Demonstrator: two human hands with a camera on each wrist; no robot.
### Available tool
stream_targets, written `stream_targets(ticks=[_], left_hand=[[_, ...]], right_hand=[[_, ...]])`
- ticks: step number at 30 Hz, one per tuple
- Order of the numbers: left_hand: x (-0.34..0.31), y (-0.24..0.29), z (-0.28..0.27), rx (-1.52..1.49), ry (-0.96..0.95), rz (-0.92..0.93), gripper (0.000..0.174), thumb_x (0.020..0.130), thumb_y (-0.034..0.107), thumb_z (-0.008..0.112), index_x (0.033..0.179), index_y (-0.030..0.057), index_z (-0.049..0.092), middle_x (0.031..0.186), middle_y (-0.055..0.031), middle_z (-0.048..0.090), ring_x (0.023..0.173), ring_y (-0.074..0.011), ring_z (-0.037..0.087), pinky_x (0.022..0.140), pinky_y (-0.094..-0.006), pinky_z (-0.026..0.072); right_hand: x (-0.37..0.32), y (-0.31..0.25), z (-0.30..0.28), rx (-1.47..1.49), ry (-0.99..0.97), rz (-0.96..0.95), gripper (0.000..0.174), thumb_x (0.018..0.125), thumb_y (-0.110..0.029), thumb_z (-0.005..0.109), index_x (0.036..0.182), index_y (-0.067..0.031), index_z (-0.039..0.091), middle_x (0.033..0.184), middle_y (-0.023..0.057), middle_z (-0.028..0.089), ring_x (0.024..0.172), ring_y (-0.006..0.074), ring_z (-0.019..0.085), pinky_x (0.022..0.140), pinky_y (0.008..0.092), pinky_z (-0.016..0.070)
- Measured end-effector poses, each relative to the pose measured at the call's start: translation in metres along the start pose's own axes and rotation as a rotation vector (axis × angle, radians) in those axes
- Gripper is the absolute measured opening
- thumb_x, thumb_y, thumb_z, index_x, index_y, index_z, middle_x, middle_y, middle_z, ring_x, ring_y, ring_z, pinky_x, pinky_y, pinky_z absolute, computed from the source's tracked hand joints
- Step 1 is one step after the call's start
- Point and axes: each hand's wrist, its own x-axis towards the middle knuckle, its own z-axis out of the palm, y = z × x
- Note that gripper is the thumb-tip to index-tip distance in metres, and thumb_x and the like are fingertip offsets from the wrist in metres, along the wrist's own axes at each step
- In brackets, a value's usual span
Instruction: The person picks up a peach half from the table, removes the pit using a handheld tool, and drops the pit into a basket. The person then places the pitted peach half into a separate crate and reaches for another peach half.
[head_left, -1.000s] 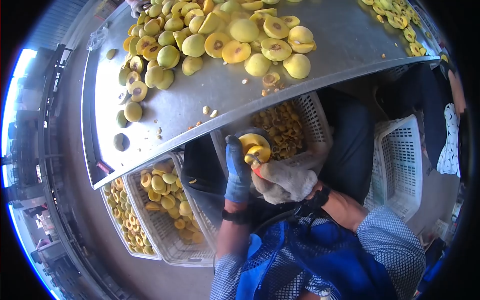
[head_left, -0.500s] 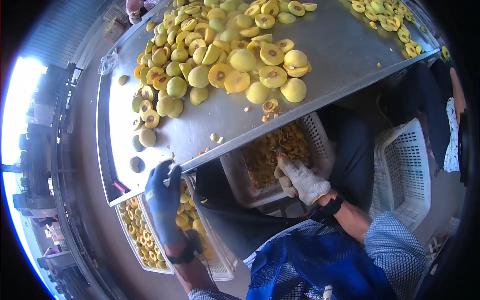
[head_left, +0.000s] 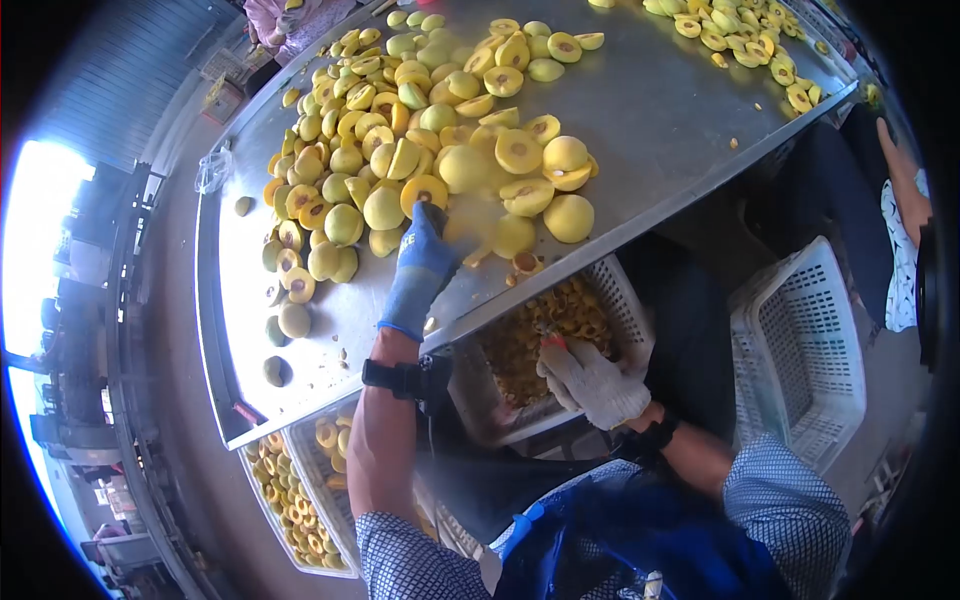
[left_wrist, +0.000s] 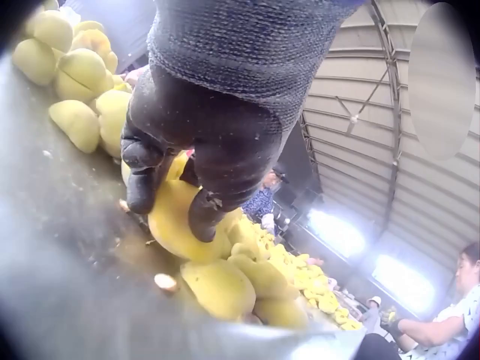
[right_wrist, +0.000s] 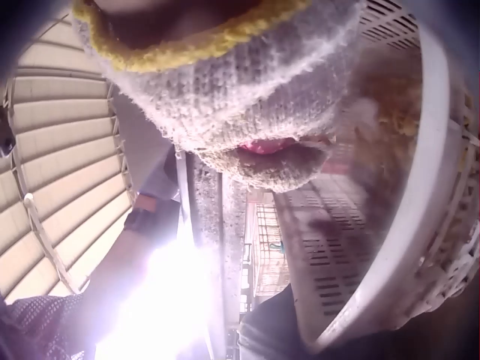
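Observation:
On the metal table (head_left: 650, 130) lies a big heap of yellow peach halves (head_left: 465, 168). My left hand (head_left: 422, 268), in a blue glove with dark fingers, reaches over the table to the heap's near side. In the left wrist view its thumb and fingers close around a peach half (left_wrist: 176, 221). My right hand (head_left: 597, 382), in a whitish knit glove, is low over a crate (head_left: 628, 300) of brown-yellow scraps. It grips a small tool by its red handle (head_left: 553, 341); a short metal end points away from me. The glove hides most of that handle in the right wrist view.
More crates (head_left: 345, 545) with peach halves stand at the lower left, below the table edge. A white crate (head_left: 850, 370) sits to my right. Another pile of halves (head_left: 740, 45) lies at the far right. People are around the table.
My left hand left the crate side, where it held a peach half beside the tool, swung left, then up to the heap. The right hand moved down over the scraps, keeping its tool.

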Motion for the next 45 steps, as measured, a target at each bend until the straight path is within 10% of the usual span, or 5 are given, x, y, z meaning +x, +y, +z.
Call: stream_targets(ticks=[10, 24, 33, 40, 45], left_hand=[[-0.116, 0.039, -0.006, -0.525, 0.303, 0.094, 0.033, 0.086, 0.017, 0.071, 0.113, 0.0008, 0.059, 0.094, -0.0121, 0.066, 0.089, -0.0188, 0.062, 0.080, -0.0316, 0.0508], [-0.135, 0.045, 0.019, -0.276, 0.384, 0.216, 0.034, 0.096, 0.012, 0.052, 0.128, 0.0001, 0.057, 0.111, -0.0214, 0.063, 0.102, -0.0310, 0.063, 0.090, -0.0397, 0.0474], [-0.142, 0.059, 0.020, -0.377, 0.422, 0.198, 0.035, 0.099, 0.018, 0.049, 0.128, -0.0011, 0.057, 0.111, -0.0174, 0.065, 0.098, -0.0223, 0.062, 0.088, -0.0352, 0.0480], [-0.162, 0.068, 0.013, -0.672, 0.244, -0.023, 0.039, 0.101, 0.021, 0.049, 0.130, -0.0036, 0.057, 0.124, -0.0126, 0.062, 0.113, -0.0196, 0.056, 0.101, -0.0336, 0.0419], [-0.176, 0.071, 0.021, -0.712, 0.256, -0.127, 0.040, 0.101, 0.026, 0.051, 0.129, -0.0017, 0.060, 0.120, -0.0113, 0.065, 0.111, -0.0187, 0.057, 0.099, -0.0326, 0.0428]], right_hand=[[-0.008, -0.075, 0.070, -0.871, 0.142, -0.537, 0.039, 0.096, -0.044, 0.056, 0.112, -0.0082, 0.062, 0.089, 0.0180, 0.069, 0.087, 0.0423, 0.065, 0.072, 0.0451, 0.0515], [-0.002, -0.074, 0.076, -0.969, 0.185, -0.403, 0.042, 0.097, -0.047, 0.053, 0.109, -0.0080, 0.065, 0.086, 0.0233, 0.067, 0.084, 0.0408, 0.066, 0.068, 0.0455, 0.0517], [0.004, -0.056, 0.069, -0.358, -0.125, -0.375, 0.044, 0.103, -0.042, 0.048, 0.122, -0.0038, 0.058, 0.098, 0.0032, 0.060, 0.081, 0.0110, 0.053, 0.074, 0.0280, 0.0471], [0.019, -0.015, 0.016, -0.199, -0.270, -0.229, 0.035, 0.102, -0.030, 0.050, 0.128, -0.0077, 0.055, 0.115, 0.0101, 0.061, 0.101, 0.0223, 0.060, 0.089, 0.0319, 0.0469], [0.001, -0.038, 0.017, -0.972, -0.268, -0.586, 0.028, 0.101, -0.029, 0.050, 0.122, -0.0118, 0.055, 0.113, 0.0139, 0.062, 0.097, 0.0326, 0.062, 0.083, 0.0390, 0.0508]])
